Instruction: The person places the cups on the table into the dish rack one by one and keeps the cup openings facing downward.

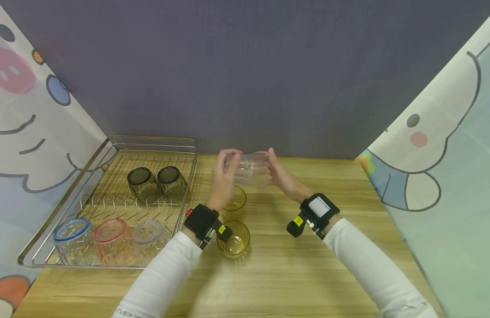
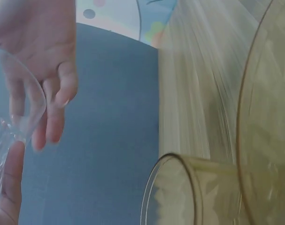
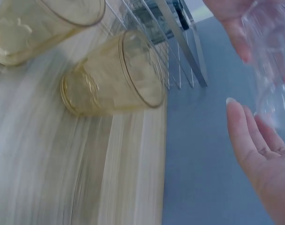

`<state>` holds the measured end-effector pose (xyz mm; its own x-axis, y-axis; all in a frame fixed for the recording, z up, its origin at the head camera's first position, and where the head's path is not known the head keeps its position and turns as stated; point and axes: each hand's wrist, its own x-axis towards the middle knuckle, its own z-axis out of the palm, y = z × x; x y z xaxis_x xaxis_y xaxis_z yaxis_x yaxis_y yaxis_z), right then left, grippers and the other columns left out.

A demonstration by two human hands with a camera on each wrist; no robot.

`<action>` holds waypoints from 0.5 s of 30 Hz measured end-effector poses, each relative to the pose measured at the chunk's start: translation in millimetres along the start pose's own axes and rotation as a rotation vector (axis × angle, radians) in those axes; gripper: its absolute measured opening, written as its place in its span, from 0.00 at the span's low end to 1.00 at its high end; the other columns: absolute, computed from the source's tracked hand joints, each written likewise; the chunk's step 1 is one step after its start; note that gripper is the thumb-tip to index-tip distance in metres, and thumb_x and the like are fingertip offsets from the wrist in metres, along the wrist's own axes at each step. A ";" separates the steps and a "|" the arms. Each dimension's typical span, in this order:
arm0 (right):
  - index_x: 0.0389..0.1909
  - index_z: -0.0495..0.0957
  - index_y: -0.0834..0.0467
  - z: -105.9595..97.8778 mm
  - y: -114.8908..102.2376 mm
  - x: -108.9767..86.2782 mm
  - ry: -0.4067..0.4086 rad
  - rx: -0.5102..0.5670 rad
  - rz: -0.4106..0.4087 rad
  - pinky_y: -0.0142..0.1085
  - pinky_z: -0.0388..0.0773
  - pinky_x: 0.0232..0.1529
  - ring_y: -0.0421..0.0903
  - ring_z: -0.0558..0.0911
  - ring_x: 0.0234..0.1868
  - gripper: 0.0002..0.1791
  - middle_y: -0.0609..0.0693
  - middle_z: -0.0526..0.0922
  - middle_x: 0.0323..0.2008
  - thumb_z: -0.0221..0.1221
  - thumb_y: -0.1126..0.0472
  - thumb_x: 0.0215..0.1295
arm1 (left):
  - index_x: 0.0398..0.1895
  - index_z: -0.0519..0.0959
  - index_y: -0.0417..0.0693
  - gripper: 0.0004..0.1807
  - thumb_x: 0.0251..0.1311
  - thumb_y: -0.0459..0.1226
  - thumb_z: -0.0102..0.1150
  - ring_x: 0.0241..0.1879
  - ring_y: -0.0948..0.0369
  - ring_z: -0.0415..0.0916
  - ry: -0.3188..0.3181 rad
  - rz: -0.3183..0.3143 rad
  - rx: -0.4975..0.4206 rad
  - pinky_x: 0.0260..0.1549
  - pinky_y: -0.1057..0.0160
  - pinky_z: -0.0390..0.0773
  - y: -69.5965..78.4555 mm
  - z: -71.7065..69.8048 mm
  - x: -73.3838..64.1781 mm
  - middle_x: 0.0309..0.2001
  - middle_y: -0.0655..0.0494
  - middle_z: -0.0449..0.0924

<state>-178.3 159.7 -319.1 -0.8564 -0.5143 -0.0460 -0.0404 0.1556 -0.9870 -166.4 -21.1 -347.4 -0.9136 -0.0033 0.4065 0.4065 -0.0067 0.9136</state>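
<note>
A clear glass (image 1: 248, 168) is held up on its side between both hands, above the table's back part. My left hand (image 1: 222, 181) grips one end, and its thumb (image 2: 13, 173) lies along the glass in the left wrist view. At the other end is my right hand (image 1: 283, 176), thumb raised, with fairly straight fingers (image 3: 241, 131) by the glass in the right wrist view. Two amber glasses stand upright below the left forearm and hand: a rear one (image 1: 238, 203) and a front one (image 1: 233, 245). The left hand partly hides the rear one.
A wire drying rack (image 1: 155, 140) stands on the left. Two dark glasses (image 1: 145, 190) are in its rear half; glasses with a blue rim (image 1: 75, 243), a red rim (image 1: 113, 243) and a clear rim (image 1: 149, 238) are in front. A grey wall (image 1: 276, 88) closes the back.
</note>
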 end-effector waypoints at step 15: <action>0.74 0.45 0.61 -57.3 5.0 -20.3 0.119 -0.096 -0.017 0.66 0.69 0.58 0.68 0.66 0.63 0.43 0.69 0.59 0.68 0.23 0.33 0.72 | 0.52 0.69 0.28 0.20 0.75 0.39 0.36 0.45 0.54 0.66 0.064 0.029 0.033 0.50 0.53 0.66 -1.3 -51.3 9.2 0.49 0.36 0.70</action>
<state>-190.6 219.2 -314.3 -0.9100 -0.4145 -0.0054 -0.0993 0.2307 -0.9680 -175.3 -72.4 -345.2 -0.8990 -0.0666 0.4328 0.4320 0.0272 0.9015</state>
